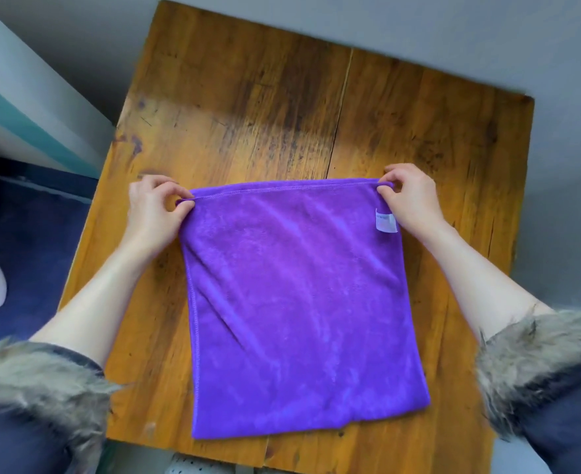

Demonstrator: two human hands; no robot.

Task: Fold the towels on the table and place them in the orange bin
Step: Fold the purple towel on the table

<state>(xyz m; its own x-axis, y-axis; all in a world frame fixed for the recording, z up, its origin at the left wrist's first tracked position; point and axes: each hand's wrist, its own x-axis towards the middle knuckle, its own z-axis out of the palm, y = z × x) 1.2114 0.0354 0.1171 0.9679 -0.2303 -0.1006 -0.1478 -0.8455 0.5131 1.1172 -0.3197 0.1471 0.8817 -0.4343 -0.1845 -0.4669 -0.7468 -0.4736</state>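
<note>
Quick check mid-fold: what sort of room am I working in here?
Probably a lived-in room at home, not a workshop: a worn wooden table pushed against a plain grey wall, with dark blue bedding or upholstery beside it.

You have before you: one purple towel (292, 302); one white label (385, 219) on it; one wooden table (248, 114); two hands, left hand (155, 208), right hand (408, 196); two fur-trimmed sleeves (538, 364)

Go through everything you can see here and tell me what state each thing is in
purple towel: folded once, flat on the table, far corners pinched
white label: exposed at the towel's right edge
left hand: pinching the far left corner
right hand: pinching the far right corner
wooden table: bears the towel
</note>
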